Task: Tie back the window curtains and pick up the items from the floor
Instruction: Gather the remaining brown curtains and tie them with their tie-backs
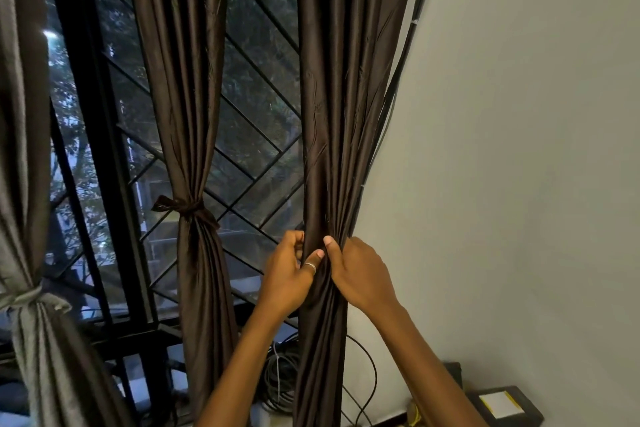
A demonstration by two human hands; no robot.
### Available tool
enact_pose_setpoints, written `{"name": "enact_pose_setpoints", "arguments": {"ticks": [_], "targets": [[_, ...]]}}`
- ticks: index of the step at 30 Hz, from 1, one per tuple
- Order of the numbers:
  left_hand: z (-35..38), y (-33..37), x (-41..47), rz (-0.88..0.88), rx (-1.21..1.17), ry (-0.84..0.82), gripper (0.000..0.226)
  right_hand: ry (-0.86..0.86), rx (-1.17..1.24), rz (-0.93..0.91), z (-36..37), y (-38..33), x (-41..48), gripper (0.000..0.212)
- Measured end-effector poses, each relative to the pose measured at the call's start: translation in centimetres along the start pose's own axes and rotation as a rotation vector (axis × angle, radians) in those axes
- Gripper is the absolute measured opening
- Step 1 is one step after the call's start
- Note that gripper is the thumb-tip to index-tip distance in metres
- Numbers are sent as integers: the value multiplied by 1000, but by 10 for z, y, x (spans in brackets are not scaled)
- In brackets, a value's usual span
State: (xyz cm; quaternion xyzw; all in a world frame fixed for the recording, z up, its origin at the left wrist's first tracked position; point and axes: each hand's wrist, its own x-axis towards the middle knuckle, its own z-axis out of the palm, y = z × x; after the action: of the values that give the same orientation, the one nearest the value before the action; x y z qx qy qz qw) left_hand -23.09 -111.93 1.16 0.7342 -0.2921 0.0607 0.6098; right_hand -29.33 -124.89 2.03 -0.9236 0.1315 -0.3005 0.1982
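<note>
Dark brown curtain [332, 114], bunched beside wall

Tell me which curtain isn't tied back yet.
The rightmost curtain, beside the wall, gathered by the left hand and right hand. The middle curtain and left curtain are each tied.

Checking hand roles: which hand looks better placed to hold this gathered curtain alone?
Probably right: the right hand wraps round the brown curtain, thumb in front; left hand pinches its edge.

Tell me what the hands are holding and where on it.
Both the left hand and the right hand grip the rightmost brown curtain, bunching its folds at about the height of the tie on the middle curtain.
</note>
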Motion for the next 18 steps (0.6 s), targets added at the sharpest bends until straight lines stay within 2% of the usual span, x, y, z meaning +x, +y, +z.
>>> {"name": "enact_pose_setpoints", "arguments": {"ticks": [6, 11, 15, 18], "targets": [[-2, 2, -4, -2, -24, -8, 17, -28, 152, 34, -2, 1, -1, 49], [-7, 7, -9, -16, -99, -32, 18, -127, 532, 109, -6, 2, -1, 38], [-12, 4, -9, -22, -161, -70, 14, -210, 762, 201, -10, 5, 1, 39], [-16, 1, -6, 5, -139, -115, 13, -246, 918, 215, -17, 3, -3, 30]]}}
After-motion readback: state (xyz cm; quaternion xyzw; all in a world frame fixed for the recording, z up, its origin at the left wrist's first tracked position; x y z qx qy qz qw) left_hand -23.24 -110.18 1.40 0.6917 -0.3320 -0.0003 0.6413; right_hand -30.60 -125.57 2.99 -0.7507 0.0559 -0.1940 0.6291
